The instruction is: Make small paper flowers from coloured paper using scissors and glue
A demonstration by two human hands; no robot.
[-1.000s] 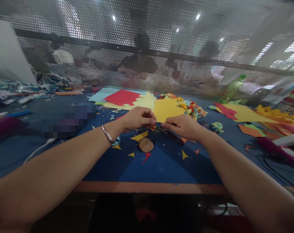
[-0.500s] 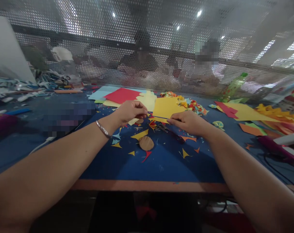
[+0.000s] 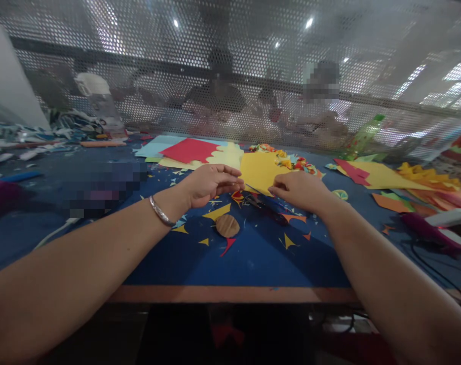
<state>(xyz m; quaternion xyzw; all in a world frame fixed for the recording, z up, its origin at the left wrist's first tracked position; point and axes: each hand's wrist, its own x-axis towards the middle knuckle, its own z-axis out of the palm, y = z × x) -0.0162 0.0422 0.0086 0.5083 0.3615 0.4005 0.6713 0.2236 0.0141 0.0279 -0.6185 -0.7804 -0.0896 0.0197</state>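
My left hand [image 3: 215,185], with a silver bangle [image 3: 161,211] at the wrist, has thumb and fingers pinched together around a tiny piece I cannot make out. Facing it, my right hand [image 3: 297,188] is closed, thumb against the fingers, at the lower right corner of a yellow paper sheet [image 3: 261,170]. A thin dark line runs between the two hands; whether it is a tool or a strip is unclear. Under the hands lie a small red and yellow piece [image 3: 237,195] and a dark slender tool [image 3: 270,209]. A round wooden disc [image 3: 227,226] rests closer to me.
Paper scraps [image 3: 217,211] litter the blue table. Behind are a red sheet [image 3: 192,149], crumpled colourful pieces [image 3: 302,166] and a perforated screen [image 3: 158,101] with people beyond. A clear bottle [image 3: 105,109] stands left, a green-capped bottle [image 3: 365,136] right, near a purple and white device [image 3: 439,230].
My hands have come closer together, the left moving right and its fingers extending more. The yellow strip seen between them has gone from there.
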